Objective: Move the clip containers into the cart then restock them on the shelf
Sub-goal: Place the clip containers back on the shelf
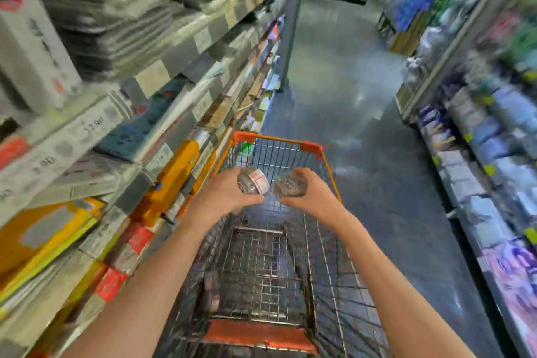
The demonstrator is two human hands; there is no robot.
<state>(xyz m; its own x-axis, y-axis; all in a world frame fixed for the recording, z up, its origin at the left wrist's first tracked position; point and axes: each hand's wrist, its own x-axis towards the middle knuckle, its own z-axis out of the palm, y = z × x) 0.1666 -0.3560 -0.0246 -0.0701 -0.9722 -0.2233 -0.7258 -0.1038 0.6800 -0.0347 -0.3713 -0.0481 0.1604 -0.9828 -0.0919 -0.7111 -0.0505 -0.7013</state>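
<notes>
Wire cart (331,171), orange handle nearest, basket apparently near-empty (view blurred). Over its far half: left hand (223,193) wraps a labelled clip container (253,181); right hand (308,197) wraps a clear clip container (291,184). Advice: lower both to the cart floor before letting go. Stationery shelf (162,73) beyond cart's left.

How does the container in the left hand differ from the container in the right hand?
1. The left container shows a white label with red print; the right container shows no label, only its clear side.
2. The left container is gripped by the left hand, nearer the shelves; the right container is held by the right hand, nearer the open aisle.

Both are small, clear and held above the cart, side by side and apart.
</notes>
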